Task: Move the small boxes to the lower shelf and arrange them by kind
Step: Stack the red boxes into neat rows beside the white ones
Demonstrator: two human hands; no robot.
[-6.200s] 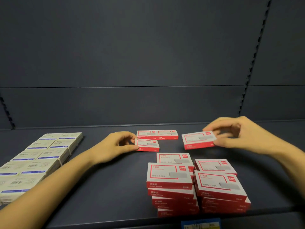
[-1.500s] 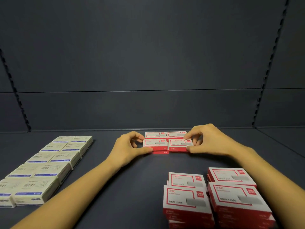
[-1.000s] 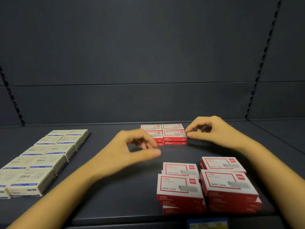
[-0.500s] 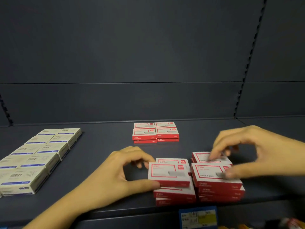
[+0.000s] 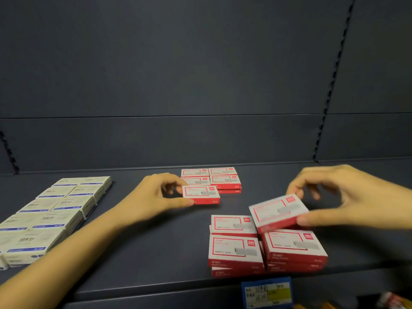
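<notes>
White boxes (image 5: pixel 51 210) fill the left end of the shelf (image 5: pixel 156 253) in two rows, running from near the back wall (image 5: pixel 178 85) down to the front lip. The front stack (image 5: pixel 234 250) of red ones stands at the lip right of centre, two columns wide and a few layers high. The back group (image 5: pixel 225 180), also red, lies close to the wall, two by two. My left hand (image 5: pixel 153 197) pinches a red box (image 5: pixel 200 194) by its left end, just in front of the back group; I cannot tell whether it touches the shelf. My right hand (image 5: pixel 347 197) holds a tilted box (image 5: pixel 276 211) between thumb and fingers, lifted just above the front stack. Bare shelf lies open between the white boxes and the red lots, and to their right. A price tag (image 5: pixel 266 292) hangs on the lip below the stack.
</notes>
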